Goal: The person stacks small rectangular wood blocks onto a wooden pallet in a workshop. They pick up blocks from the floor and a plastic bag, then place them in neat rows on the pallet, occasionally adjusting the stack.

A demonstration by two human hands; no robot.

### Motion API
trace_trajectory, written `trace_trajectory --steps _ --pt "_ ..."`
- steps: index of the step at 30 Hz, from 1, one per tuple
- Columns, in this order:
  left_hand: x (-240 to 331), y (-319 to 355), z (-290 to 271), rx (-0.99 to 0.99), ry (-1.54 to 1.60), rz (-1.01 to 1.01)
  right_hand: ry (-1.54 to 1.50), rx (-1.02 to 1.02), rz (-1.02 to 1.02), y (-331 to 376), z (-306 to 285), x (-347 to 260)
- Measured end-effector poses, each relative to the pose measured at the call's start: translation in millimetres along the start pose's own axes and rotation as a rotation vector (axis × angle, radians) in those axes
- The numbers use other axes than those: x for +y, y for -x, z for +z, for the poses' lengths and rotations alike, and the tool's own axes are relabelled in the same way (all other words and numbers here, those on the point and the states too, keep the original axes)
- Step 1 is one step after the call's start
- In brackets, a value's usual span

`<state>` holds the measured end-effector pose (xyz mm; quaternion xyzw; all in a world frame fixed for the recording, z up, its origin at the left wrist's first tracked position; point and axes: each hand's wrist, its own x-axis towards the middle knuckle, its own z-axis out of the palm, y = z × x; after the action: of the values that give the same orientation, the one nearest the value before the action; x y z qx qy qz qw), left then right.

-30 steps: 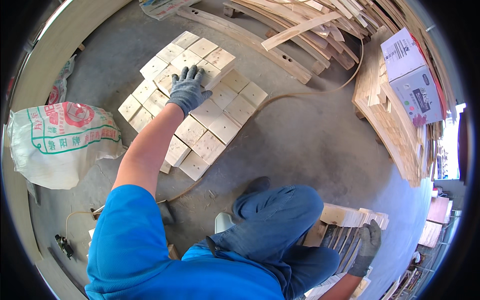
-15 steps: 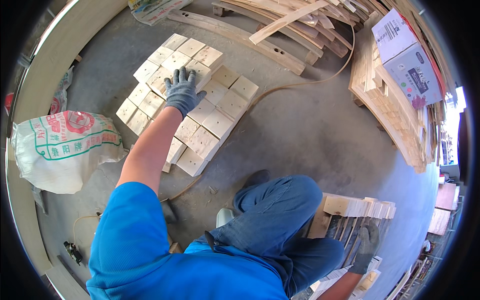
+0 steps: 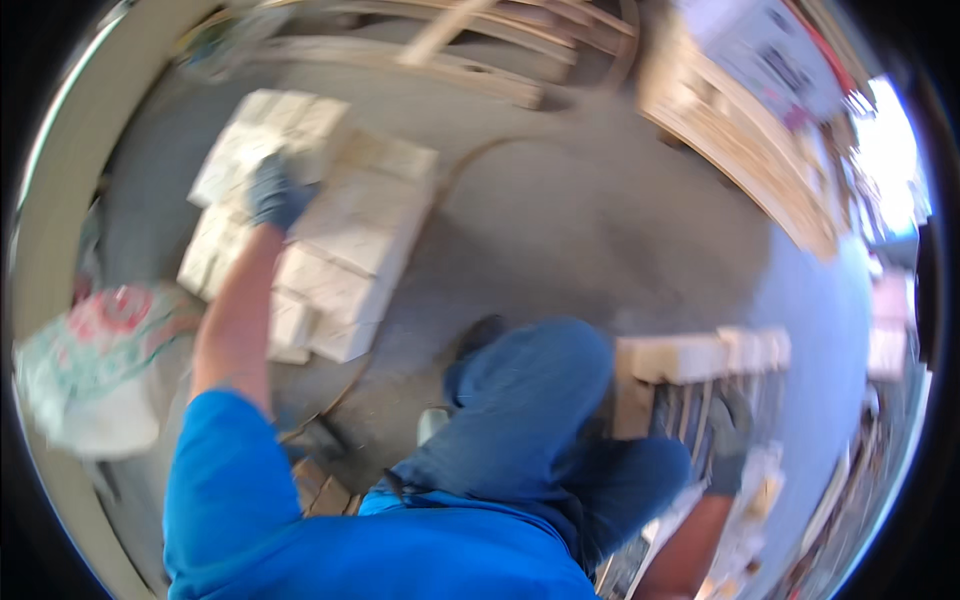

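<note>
Handling the block stack (image 3: 345, 215), seemingly, the left hand (image 3: 279, 193) touches it, right hand (image 3: 728, 440) well rightward, grips unclear; any lift needs firm grasp.

Wooden blocks (image 3: 345, 230) sit stacked on the floor (image 3: 600, 230), the left hand (image 3: 280, 190) on top, a sack (image 3: 105, 370) to their left and planks (image 3: 480, 82) beyond; far right, a box (image 3: 770, 50) rests on boards (image 3: 740, 135); wood pieces (image 3: 690, 357) lie right of the legs (image 3: 510, 410), near the right hand (image 3: 730, 425)

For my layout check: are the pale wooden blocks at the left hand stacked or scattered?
Stacked: the wooden blocks sit packed together, one section raised above the rest.
</note>
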<state>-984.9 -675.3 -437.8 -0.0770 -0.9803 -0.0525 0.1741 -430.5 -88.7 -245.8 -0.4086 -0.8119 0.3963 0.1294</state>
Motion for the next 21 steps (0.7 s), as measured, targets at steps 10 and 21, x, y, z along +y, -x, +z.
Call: trace_trajectory --steps 10,21 --pt "-56 -27 32 -0.121 0.113 0.146 0.129 0.107 0.023 0 -23 -22" --pt "-27 -3 -92 -0.226 0.249 0.018 -0.082 0.246 -0.107 51 -51 32"
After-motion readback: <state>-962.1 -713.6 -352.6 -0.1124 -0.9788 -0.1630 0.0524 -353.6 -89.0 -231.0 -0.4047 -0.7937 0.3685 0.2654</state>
